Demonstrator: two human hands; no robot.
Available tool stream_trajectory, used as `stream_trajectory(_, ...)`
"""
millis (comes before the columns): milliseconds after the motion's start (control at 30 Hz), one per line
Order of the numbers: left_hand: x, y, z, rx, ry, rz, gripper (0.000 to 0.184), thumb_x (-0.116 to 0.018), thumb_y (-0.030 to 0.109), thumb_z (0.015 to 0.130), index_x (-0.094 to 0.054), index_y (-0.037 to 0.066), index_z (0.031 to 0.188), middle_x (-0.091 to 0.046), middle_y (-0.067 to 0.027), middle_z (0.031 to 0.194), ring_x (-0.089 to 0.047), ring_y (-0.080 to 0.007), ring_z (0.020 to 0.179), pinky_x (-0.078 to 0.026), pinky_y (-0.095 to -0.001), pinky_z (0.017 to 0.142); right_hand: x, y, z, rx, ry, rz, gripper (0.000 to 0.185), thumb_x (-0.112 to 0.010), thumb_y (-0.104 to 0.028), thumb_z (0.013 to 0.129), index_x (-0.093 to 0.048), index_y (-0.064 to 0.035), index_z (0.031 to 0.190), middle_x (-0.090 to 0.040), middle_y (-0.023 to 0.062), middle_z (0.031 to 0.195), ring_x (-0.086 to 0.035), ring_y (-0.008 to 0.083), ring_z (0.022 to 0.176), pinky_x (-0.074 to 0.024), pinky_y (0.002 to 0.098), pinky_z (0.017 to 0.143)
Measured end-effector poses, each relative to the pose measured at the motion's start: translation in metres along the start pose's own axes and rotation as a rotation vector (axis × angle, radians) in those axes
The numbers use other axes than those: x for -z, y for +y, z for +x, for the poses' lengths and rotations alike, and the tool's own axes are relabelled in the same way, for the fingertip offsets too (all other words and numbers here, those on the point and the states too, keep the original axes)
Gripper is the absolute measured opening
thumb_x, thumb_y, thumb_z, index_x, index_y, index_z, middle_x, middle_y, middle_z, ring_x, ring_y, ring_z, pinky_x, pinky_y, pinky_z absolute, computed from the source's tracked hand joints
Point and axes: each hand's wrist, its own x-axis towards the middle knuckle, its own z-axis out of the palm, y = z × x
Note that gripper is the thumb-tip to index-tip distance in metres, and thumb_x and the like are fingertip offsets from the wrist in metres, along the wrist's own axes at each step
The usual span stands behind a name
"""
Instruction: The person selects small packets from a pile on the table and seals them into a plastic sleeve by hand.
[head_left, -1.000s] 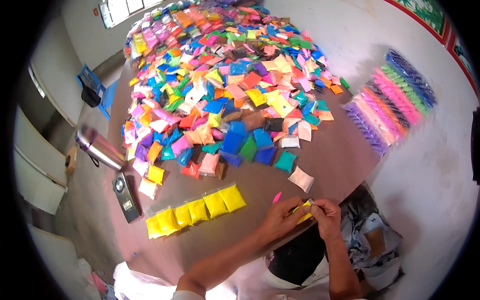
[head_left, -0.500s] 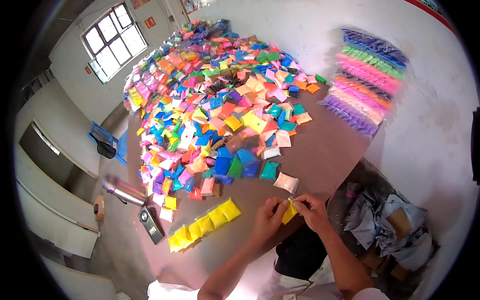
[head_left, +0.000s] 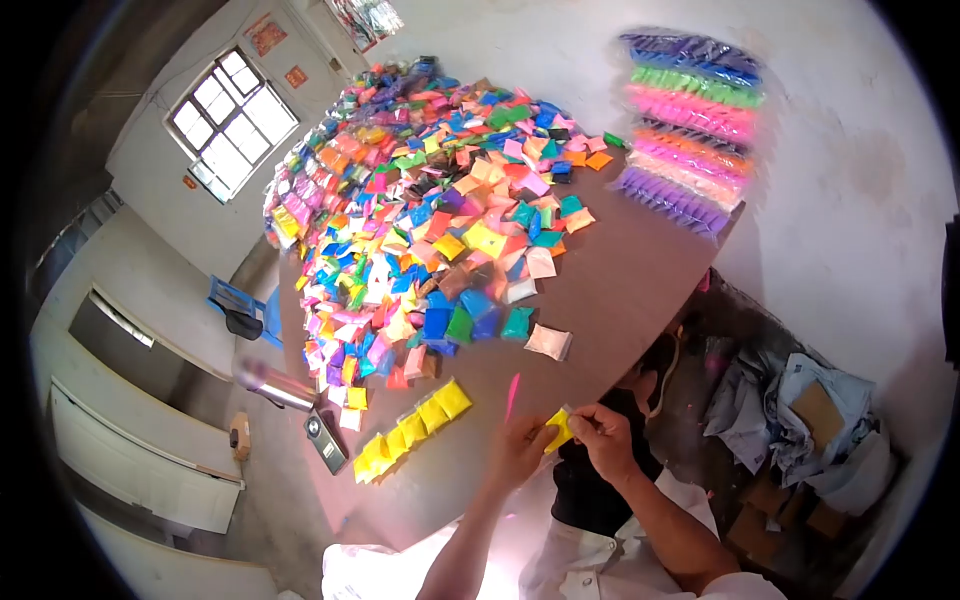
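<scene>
A small yellow packet is held between my two hands near the table's front edge. My left hand pinches its left side, and a thin pink piece sticks up beside that hand. On the packet's upper right side, the fingers of my right hand are closed. To the left lies a slanting row of yellow packets, joined edge to edge. A pale peach packet lies on the table beyond my hands.
A large heap of coloured packets covers the back of the brown table. Bundled colourful packs lie at the back right. A metal flask and a black device are at the left edge. Crumpled grey bags are at the lower right.
The camera view has turned, shifting the table and heap in the frame. Both hands still hold the yellow packet, and the pink piece by my left hand now shows at greater length.
</scene>
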Motion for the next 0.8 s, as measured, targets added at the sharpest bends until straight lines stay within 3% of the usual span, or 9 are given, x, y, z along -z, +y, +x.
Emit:
stream_trajectory(100,-0.010,-0.017,-0.011,-0.070,0.046,-0.058,0.024,-0.068,0.020,0.095,-0.071,0.003,0.111,-0.071,-0.0115,0.086,-0.067,-0.0192,0.077,-0.052,-0.0330,0.070,0.004,0.001,-0.008,0.007,-0.040,-0.029,0.009,-0.068,-0.009,0.096,-0.069,-0.0007,0.099,-0.062,-0.0007,0.079,-0.056,0.0047,0.068,-0.0467,0.0200,0.063)
stream_trajectory(300,-0.013,-0.025,-0.032,0.109,0.128,-0.070,0.027,-0.066,0.027,0.099,-0.073,0.003,0.110,-0.073,-0.0093,0.088,-0.068,-0.0165,0.079,-0.053,-0.0303,0.072,0.004,-0.006,-0.013,-0.006,-0.084,0.021,0.008,-0.067,-0.008,0.096,-0.068,-0.0007,0.098,-0.062,-0.0012,0.079,-0.055,0.0046,0.070,-0.0465,0.0208,0.063)
stream_trajectory(467,-0.014,-0.019,-0.053,0.090,0.187,-0.145,0.030,-0.066,0.029,0.100,-0.073,0.000,0.107,-0.070,-0.0043,0.079,-0.063,-0.0086,0.071,-0.050,-0.0243,0.066,-0.003,0.000,-0.021,-0.058,-0.129,0.056,0.009,-0.067,-0.008,0.096,-0.068,0.0005,0.098,-0.063,-0.0008,0.081,-0.056,0.0050,0.072,-0.0471,0.0217,0.064)
stream_trajectory(700,-0.012,-0.013,-0.068,0.234,0.235,-0.325,0.033,-0.069,0.031,0.098,-0.070,0.000,0.109,-0.068,-0.0012,0.084,-0.060,-0.0078,0.067,-0.046,-0.0223,0.058,-0.013,0.011,-0.026,-0.095,-0.169,0.019,0.011,-0.067,-0.011,0.097,-0.068,0.0001,0.096,-0.060,-0.0009,0.075,-0.054,0.0050,0.066,-0.0458,0.0209,0.060)
stream_trajectory(800,-0.011,-0.020,-0.069,0.288,0.167,-0.216,0.034,-0.070,0.031,0.097,-0.069,0.001,0.111,-0.066,-0.0013,0.081,-0.058,-0.0066,0.066,-0.043,-0.0204,0.054,-0.012,0.023,-0.027,-0.097,-0.189,0.005,0.012,-0.066,-0.011,0.097,-0.068,0.0012,0.096,-0.060,0.0000,0.076,-0.054,0.0054,0.066,-0.0460,0.0213,0.061)
